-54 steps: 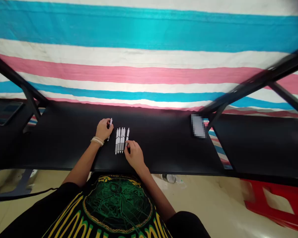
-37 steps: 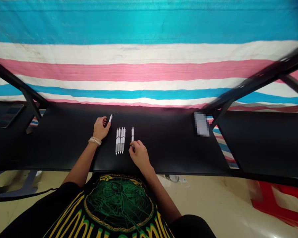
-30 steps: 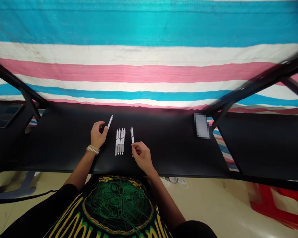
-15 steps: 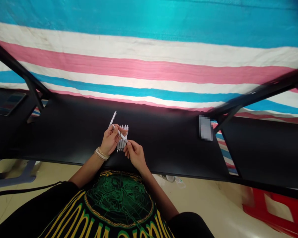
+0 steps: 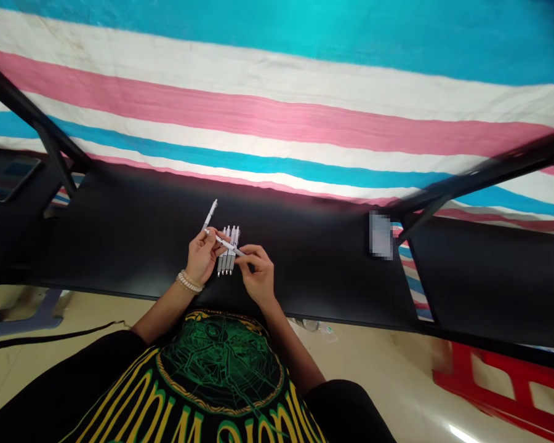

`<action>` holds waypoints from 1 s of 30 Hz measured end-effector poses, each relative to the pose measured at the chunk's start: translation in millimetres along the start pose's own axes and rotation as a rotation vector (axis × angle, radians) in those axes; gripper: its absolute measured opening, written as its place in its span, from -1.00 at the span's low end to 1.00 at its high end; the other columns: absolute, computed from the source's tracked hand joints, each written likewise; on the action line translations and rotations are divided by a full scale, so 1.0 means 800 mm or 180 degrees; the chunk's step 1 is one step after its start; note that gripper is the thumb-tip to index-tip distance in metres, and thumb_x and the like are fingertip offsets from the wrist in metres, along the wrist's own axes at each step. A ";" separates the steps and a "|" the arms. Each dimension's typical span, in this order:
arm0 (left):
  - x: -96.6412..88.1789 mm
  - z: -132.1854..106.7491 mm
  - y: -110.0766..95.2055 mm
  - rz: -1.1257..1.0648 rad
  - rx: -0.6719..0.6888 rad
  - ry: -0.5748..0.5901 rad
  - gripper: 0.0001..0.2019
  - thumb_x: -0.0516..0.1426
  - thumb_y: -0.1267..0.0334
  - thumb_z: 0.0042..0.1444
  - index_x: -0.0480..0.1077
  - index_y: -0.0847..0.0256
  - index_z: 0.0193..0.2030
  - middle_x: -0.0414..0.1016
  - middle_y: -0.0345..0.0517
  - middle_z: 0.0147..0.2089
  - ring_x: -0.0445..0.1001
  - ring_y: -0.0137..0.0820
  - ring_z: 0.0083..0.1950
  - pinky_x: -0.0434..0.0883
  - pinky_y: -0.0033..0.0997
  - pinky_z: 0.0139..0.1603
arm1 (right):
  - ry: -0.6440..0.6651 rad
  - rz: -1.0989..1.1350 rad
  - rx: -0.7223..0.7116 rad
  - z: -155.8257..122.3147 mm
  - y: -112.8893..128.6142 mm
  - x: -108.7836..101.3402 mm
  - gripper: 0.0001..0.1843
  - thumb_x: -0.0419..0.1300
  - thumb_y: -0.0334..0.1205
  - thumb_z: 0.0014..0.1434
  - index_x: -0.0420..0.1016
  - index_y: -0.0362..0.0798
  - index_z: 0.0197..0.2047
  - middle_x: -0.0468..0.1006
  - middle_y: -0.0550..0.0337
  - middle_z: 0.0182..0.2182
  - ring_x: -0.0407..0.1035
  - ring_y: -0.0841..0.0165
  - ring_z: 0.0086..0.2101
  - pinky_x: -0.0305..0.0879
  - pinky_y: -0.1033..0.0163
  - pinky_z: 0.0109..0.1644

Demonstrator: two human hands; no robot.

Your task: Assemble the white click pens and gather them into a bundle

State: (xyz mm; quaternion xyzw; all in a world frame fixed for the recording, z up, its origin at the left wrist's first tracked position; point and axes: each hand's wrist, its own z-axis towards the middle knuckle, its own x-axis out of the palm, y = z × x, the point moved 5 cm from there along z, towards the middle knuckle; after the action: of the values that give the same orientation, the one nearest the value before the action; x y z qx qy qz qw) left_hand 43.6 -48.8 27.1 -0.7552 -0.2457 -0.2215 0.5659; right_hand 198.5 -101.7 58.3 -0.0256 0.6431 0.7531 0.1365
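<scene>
A white pen [image 5: 224, 242] is held slantwise between both hands above the black table. My left hand [image 5: 202, 254], with a pale beaded bracelet on its wrist, pinches the pen's upper left end. The grey lower right end is between the thumb and fingers of my right hand [image 5: 258, 272]. Beneath the held pen, several white and grey pens [image 5: 225, 263] lie side by side in a row on the table. Another white pen [image 5: 210, 213] points up and away just beyond my left fingers; its lower end is hidden by the hand.
The black table [image 5: 318, 264] meets a striped sheet [image 5: 277, 123] at its far edge. A blurred-out rectangular object [image 5: 381, 235] lies to the right, near a black metal frame [image 5: 425, 215]. On the left is a dark flat device [image 5: 12, 178]. A red stool [image 5: 503, 387] stands below right.
My right hand has shifted slightly right and up, now gripping the pen's grey end, and more of the pen row shows. The view has tilted a little.
</scene>
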 end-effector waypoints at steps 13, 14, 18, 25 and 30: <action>0.000 0.002 0.004 0.0016 0.0039 -0.0046 -0.71 0.28 0.02 0.16 0.37 0.18 -0.21 0.53 -0.18 -0.22 0.61 -0.39 -0.16 0.56 -0.32 -0.08 | -0.0082 0.0203 0.0195 -0.002 -0.012 0.002 -0.83 0.22 -0.16 0.26 0.62 0.00 -0.16 0.55 0.04 -0.14 0.50 0.26 -0.13 0.51 0.13 -0.08; 0.000 0.002 0.004 0.0032 0.0037 -0.0047 -0.71 0.28 0.02 0.16 0.36 0.17 -0.21 0.53 -0.18 -0.22 0.60 -0.39 -0.16 0.56 -0.31 -0.07 | -0.0071 0.0134 0.0092 -0.001 -0.010 0.003 -0.86 0.25 -0.18 0.23 0.63 0.00 -0.21 0.54 0.03 -0.08 0.48 0.24 -0.07 0.49 0.11 -0.02; 0.000 0.002 0.004 0.0014 0.0038 -0.0059 -0.70 0.29 0.02 0.15 0.36 0.17 -0.21 0.53 -0.17 -0.21 0.61 -0.38 -0.15 0.56 -0.29 -0.06 | -0.0042 0.0269 0.0285 -0.002 -0.014 0.005 -0.71 0.22 -0.17 0.26 0.56 0.01 0.04 0.55 0.02 -0.07 0.51 0.28 -0.17 0.53 0.17 -0.16; 0.003 0.000 0.003 0.0011 0.0059 -0.0069 -0.71 0.28 0.02 0.16 0.36 0.17 -0.22 0.51 -0.18 -0.23 0.60 -0.38 -0.16 0.56 -0.29 -0.07 | -0.0028 -0.0308 -0.0102 -0.001 -0.003 0.002 -0.75 0.30 -0.26 0.16 0.60 0.02 -0.06 0.51 0.02 0.03 0.45 0.21 0.00 0.47 0.11 0.04; 0.006 -0.001 0.004 0.0098 0.0093 -0.0027 -0.69 0.28 -0.01 0.15 0.37 0.18 -0.23 0.52 -0.16 -0.23 0.60 -0.37 -0.19 0.57 -0.25 -0.08 | 0.0293 -0.1007 -0.0337 -0.002 -0.003 0.010 -0.62 0.14 -0.22 0.34 0.49 0.04 0.20 0.60 0.08 -0.16 0.47 0.28 -0.18 0.44 0.17 -0.06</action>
State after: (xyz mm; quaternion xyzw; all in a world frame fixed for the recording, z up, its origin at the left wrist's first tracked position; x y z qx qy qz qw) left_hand 49.4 -50.0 28.2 -0.7515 -0.2396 -0.2060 0.5791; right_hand 191.3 -101.3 53.8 -0.1680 0.5961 0.7531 0.2223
